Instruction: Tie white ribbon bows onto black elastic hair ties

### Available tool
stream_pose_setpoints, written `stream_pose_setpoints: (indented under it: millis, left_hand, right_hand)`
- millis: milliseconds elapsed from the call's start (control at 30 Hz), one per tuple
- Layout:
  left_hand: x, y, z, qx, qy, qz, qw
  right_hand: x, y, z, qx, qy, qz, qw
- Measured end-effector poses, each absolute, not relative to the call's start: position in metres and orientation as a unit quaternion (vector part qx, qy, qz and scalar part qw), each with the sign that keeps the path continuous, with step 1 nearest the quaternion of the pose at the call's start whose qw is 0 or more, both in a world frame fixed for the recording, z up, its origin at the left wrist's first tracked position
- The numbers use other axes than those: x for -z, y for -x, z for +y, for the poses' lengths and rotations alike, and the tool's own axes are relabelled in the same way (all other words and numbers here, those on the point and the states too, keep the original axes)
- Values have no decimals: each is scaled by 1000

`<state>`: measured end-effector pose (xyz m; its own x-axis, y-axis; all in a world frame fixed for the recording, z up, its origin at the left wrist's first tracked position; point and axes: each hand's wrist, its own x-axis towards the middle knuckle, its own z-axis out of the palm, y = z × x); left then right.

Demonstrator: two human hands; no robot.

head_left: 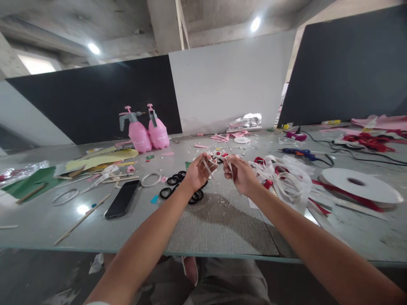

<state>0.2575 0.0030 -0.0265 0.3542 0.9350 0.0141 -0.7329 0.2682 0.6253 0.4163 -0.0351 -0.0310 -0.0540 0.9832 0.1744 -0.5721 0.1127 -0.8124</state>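
Both my hands are raised over the middle of the table, a short gap between them. A thin white ribbon (pixel 209 168) runs through the fingers of my left hand (pixel 199 171), which are closed on it. My right hand (pixel 241 173) pinches the same kind of white strip, and the pieces seem to meet between the hands; whether they are one length I cannot tell. Several black hair ties (pixel 173 180) lie beside and partly behind my left wrist. A tangle of white ribbon (pixel 291 182) with some red in it lies right of my right hand.
A phone (pixel 122 199) lies left of the hair ties. Two pink spray bottles (pixel 158 133) stand at the back. A white ribbon spool (pixel 356 184) and a blue glue gun (pixel 297 153) with a cable are on the right. Green sheet (pixel 30 184) and sticks lie left.
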Motion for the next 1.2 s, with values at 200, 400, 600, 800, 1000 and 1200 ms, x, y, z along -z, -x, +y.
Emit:
stream_pose_setpoints:
  millis: [200, 400, 600, 800, 1000, 1200]
  left_hand:
    - [27, -259, 2, -503, -325, 142, 788]
    - [33, -261, 5, -491, -366, 146, 776]
    - [33, -262, 6, -497, -396, 146, 758]
    - [32, -265, 5, -522, -419, 179, 721]
    - [31, -263, 4, -536, -436, 181, 700]
    - [29, -262, 0, -549, -407, 170, 709]
  right_hand:
    - [35, -417, -29, -615, 252, -394, 635]
    - [33, -418, -31, -636, 224, -383, 631]
    - [34, -410, -31, -621, 224, -433, 613]
    - [36, -407, -26, -592, 254, -434, 630]
    - [35, -412, -25, -593, 272, -398, 645]
    - [34, -417, -29, -622, 249, -412, 617]
